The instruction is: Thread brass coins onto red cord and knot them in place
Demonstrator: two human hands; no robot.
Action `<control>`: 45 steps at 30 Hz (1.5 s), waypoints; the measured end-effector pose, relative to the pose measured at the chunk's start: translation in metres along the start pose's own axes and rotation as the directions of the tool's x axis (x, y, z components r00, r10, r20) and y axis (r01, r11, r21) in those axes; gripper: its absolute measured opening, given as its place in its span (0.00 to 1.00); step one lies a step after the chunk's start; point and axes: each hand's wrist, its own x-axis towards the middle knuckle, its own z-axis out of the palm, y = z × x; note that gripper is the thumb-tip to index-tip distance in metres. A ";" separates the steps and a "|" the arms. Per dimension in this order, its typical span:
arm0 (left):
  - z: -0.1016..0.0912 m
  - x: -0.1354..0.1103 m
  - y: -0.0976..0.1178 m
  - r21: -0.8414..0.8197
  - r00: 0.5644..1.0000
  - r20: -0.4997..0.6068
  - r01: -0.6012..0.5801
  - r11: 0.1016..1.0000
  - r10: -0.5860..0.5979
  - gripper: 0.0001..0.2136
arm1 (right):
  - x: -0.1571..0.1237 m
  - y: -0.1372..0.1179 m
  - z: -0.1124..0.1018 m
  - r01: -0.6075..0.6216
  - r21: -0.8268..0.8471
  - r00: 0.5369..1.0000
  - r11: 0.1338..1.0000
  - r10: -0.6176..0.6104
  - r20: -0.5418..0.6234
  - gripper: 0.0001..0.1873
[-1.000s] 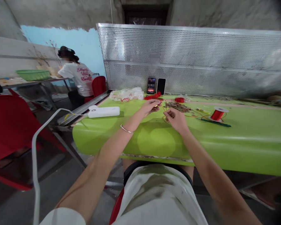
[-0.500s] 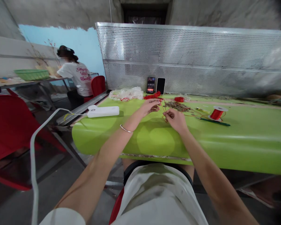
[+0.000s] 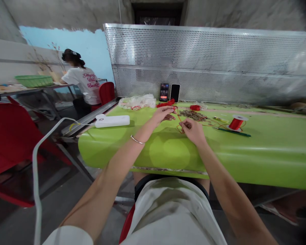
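Observation:
My left hand [image 3: 163, 115] and my right hand [image 3: 192, 130] are close together over the green table [image 3: 257, 153]. Both pinch a thin red cord [image 3: 179, 119] that runs between them and loops down onto the table. My left wrist wears a thin silver bracelet [image 3: 137, 139]. Just beyond my hands lies a pile of small brown coin-like pieces [image 3: 194, 115]. A red spool of cord [image 3: 236, 123] stands to the right, beside a green pen [image 3: 233, 132].
Two phones [image 3: 169, 92] lean against a perforated metal panel [image 3: 209, 63] at the table's back. A white power bank [image 3: 112, 120] with a white cable lies at the left. Another person [image 3: 81, 83] sits at a far table. A red chair [image 3: 12, 139] stands left.
My left hand has shifted slightly back and up along the cord; my right hand stays pinched on it. The view has hardly moved.

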 end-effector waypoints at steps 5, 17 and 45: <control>-0.001 0.000 -0.001 0.019 1.000 0.020 -0.014 1.000 0.013 0.06 | 0.000 0.005 0.001 -0.010 0.030 1.000 0.999 0.009 0.011 0.14; -0.003 -0.002 -0.003 0.057 0.977 0.203 0.049 0.997 -0.060 0.12 | 0.011 -0.009 0.004 -0.323 0.581 0.940 0.747 0.322 0.108 0.15; -0.002 -0.003 -0.006 0.138 0.949 0.306 0.035 0.990 -0.076 0.13 | 0.016 -0.001 0.004 -0.419 0.676 0.892 0.606 0.415 0.181 0.08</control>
